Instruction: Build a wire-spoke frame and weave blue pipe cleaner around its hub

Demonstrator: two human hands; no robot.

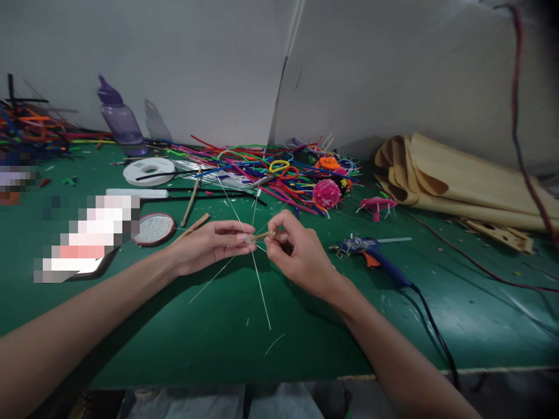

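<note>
Above the middle of the green table, my left hand [213, 241] pinches a bundle of thin, stiff white strands [262, 291] where they meet. From that point the strands fan out in several directions. My right hand [299, 250] is closed on a short, thin tan stick [262, 235], apparently wooden. Its far tip reaches the meeting point of the strands at my left fingertips; whether it touches them I cannot tell. Just beyond my left wrist lie a shallow round dish of tiny white beads [153, 228] and another tan stick [192, 226].
A blue hot glue gun [379, 259] lies right of my right hand, its cord running off the front edge. Behind are a pile of coloured pipe cleaners [262, 169], a pink flower-like piece [326, 193], a white spool [148, 171], a purple bottle [120, 116] and rolled tan sheets [463, 180].
</note>
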